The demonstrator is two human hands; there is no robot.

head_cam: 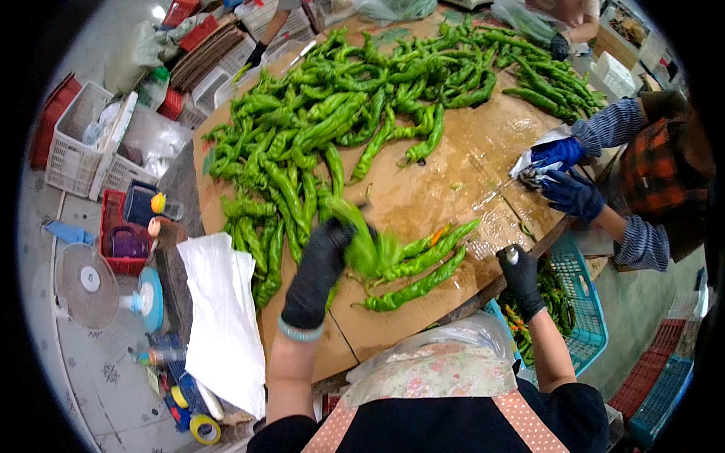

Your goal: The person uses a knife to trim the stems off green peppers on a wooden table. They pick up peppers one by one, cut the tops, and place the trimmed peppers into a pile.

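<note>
A large pile of long green peppers (317, 107) covers the far and left parts of a cardboard-covered table (430, 187). My left hand (323, 266), in a black glove, is over the near edge of the pile, closed on green peppers (368, 243) that are blurred. Just right of it a few green peppers (422, 283) lie side by side, one with an orange patch. My right hand (520, 277), also in a black glove, is at the table's near right edge, closed around a small tool handle (512, 254) with a pale end. The rest of that tool is hidden.
At the right a co-worker's blue-gloved hands (566, 175) hold a crumpled white wrap. Other workers' black-gloved hands reach in at the far edge. A turquoise basket (589, 328) of peppers stands below my right hand. White sheets (221, 317) and an electric fan (88, 280) are at the left.
</note>
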